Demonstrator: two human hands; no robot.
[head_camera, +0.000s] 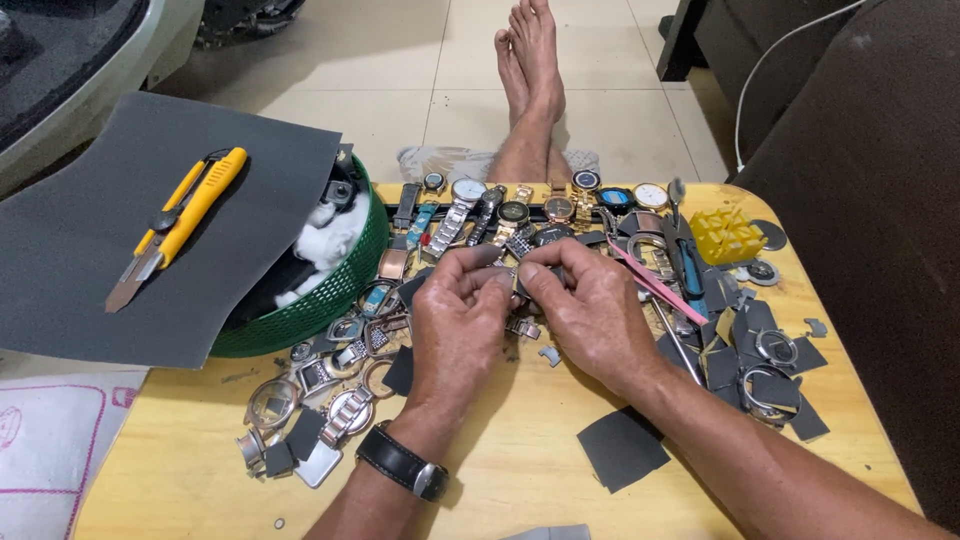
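My left hand (458, 318) and my right hand (588, 305) meet over the middle of a low wooden table (520, 470). Together they pinch a small metal watch part (516, 278) and a grey scrap of sandpaper between the fingertips; the fingers hide most of it. A black wristwatch (404, 462) sits on my left wrist. Directly behind the hands lies a row of wristwatches (500, 208). Loose watch cases and bezels (330, 385) lie to the left of my left hand.
A large grey sandpaper sheet (90, 250) with a yellow utility knife (180, 222) covers a green basket (335, 290) at left. Pink tweezers (655, 285), a yellow plastic block (727, 234) and grey sandpaper scraps (620, 448) lie at right. Bare feet (530, 60) stretch beyond the table.
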